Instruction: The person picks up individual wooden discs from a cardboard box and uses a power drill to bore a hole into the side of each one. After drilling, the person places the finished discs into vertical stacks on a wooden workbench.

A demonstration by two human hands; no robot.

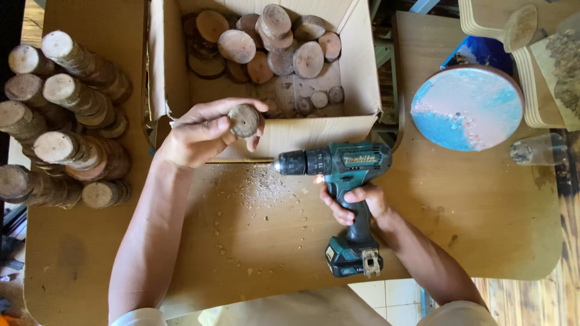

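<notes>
Nearby: left hand (196, 134) pinching wood slice (244, 121), right hand (356, 202) clamped on cordless drill (338, 166); cardboard box (362, 72) far, log stacks (60, 115) left, sawdust-strewn tabletop (254, 223) near.

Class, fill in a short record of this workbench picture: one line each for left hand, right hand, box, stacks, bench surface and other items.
Left hand: left hand pinches a small round wood slice
Right hand: right hand grips a teal cordless drill, bit pointing left
Box: open cardboard box holds more round slices
Stacks: sliced log stacks at left
Bench surface: wooden bench with sawdust
Other items: round blue-and-pink painted disc
</notes>
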